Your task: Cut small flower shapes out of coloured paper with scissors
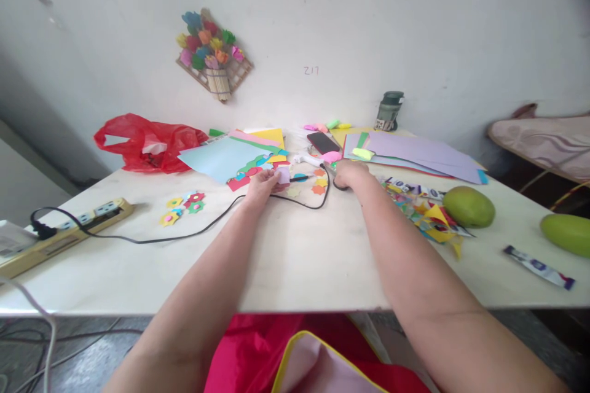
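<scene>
My left hand (pixel 263 184) is pinched on a small light purple piece of paper (pixel 283 176), just right of the red and green paper scraps. My right hand (pixel 351 174) is closed around the black handles of scissors (pixel 340 186), close to the white glue gun (pixel 308 161). Between the hands lie a black pen (pixel 298 178) and small orange paper flowers (pixel 319 186). Finished layered paper flowers (pixel 169 217) rest on the table to the left of my left hand.
A black cord (pixel 175 238) crosses the table from a power strip (pixel 92 221). Coloured sheets (pixel 415 150), a phone (pixel 323 142) and a red bag (pixel 152 141) lie at the back. Paper scraps (pixel 433 221) and green mangoes (pixel 469 207) are on the right.
</scene>
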`<state>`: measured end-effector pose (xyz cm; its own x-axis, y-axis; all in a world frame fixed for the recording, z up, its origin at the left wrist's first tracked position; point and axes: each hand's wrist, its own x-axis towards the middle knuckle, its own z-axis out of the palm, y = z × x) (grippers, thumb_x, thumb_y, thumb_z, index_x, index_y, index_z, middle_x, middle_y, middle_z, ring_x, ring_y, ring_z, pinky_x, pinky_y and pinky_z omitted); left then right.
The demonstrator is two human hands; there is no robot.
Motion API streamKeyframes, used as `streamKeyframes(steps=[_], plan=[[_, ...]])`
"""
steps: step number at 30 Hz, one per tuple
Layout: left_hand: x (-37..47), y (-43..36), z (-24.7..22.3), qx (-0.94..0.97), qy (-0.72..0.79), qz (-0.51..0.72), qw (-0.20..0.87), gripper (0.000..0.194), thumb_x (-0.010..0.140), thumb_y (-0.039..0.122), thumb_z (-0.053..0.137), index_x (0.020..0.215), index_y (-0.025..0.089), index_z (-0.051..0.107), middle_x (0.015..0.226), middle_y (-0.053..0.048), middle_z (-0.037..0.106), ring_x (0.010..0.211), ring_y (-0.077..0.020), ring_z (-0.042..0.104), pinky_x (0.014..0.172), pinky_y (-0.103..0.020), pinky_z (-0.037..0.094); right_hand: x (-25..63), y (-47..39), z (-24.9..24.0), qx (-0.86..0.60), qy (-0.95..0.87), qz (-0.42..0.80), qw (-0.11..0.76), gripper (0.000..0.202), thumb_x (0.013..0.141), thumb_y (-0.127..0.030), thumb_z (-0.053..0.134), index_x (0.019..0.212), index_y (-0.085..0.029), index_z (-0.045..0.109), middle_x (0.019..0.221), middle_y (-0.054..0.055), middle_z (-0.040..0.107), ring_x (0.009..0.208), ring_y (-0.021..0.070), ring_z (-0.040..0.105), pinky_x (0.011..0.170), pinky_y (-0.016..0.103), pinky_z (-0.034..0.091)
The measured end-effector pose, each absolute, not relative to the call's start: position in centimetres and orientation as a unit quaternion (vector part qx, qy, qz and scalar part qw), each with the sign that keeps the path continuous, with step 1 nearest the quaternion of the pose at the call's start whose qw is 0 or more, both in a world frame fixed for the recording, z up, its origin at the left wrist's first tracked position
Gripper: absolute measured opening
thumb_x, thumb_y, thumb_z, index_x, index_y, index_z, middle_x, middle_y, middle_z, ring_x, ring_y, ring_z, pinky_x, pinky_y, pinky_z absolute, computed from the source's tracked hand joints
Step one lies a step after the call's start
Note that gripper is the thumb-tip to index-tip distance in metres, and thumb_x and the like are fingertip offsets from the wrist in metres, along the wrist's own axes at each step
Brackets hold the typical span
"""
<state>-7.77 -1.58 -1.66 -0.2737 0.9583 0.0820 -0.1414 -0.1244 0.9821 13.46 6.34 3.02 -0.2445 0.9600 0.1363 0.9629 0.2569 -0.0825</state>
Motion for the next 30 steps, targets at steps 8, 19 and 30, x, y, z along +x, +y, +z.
streamKeyframes(steps=[8, 19, 30], plan=[[-8.1, -1.4, -2.0, 0.408, 0.469, 0.641, 0.450, 0.024, 0.074, 0.027, 0.068, 0.086, 0.016, 0.050, 0.073, -0.005, 0.070, 0.066, -0.0171, 0.070, 0.066, -0.031, 0.058, 13.7, 4.9, 6.3, -0.645, -0.762, -0.017, 0.047, 0.030, 0.068, -0.023, 0.065, 0.096, -0.015, 0.070, 0.091, 0.015, 0.071, 0.093, 0.0298, 0.066, 0.074, 0.036, 0.049], [-8.4, -1.4, -2.1, 0.419, 0.442, 0.638, 0.471, 0.021, 0.078, 0.025, 0.067, 0.089, 0.010, 0.057, 0.085, -0.011, 0.071, 0.075, -0.0200, 0.071, 0.082, -0.038, 0.056, 10.8, 3.8, 3.9, -0.411, -0.709, 0.515, 0.252, 0.019, 0.076, -0.018, 0.069, 0.092, -0.013, 0.059, 0.058, -0.002, 0.061, 0.039, 0.0048, 0.051, 0.033, 0.014, 0.029], [-8.5, -2.4, -1.3, 0.374, 0.424, 0.649, 0.509, 0.015, 0.079, 0.016, 0.064, 0.091, 0.010, 0.058, 0.088, -0.011, 0.070, 0.083, -0.0210, 0.070, 0.082, -0.035, 0.056, 10.7, 3.5, 2.7, -0.362, -0.766, 0.515, 0.132, 0.029, 0.079, -0.042, 0.065, 0.079, -0.015, 0.054, 0.060, 0.000, 0.063, 0.041, 0.0070, 0.055, 0.030, 0.013, 0.030]])
